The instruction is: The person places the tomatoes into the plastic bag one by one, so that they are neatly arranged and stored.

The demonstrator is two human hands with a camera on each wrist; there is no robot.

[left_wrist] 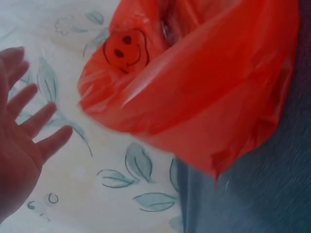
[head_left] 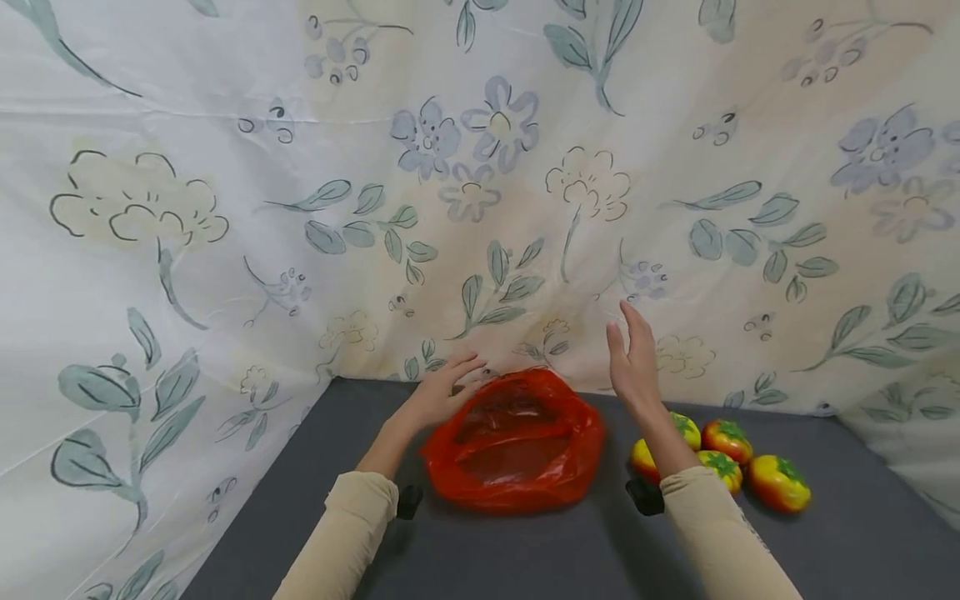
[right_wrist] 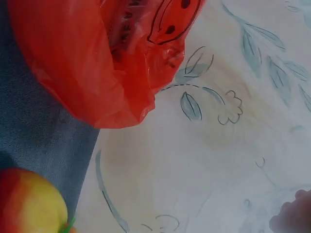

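Note:
A red plastic bag (head_left: 517, 492) sits on the dark table with its mouth spread wide. A smiley face is printed on it, seen in the left wrist view on the bag (left_wrist: 194, 97). My left hand (head_left: 441, 393) is at the bag's upper left, fingers extended and holding nothing; in the left wrist view the hand (left_wrist: 22, 126) is apart from the plastic. To the right of the bag my right hand (head_left: 634, 367) is raised with straight fingers, also holding nothing. Only a bit of that hand (right_wrist: 294, 213) shows in the right wrist view.
Several red-and-yellow fruits with green tops, such as the rightmost fruit (head_left: 780, 483), lie together on the table (head_left: 495, 558) at the right, partly behind my right forearm. A floral cloth (head_left: 480, 208) hangs behind the table and along its sides.

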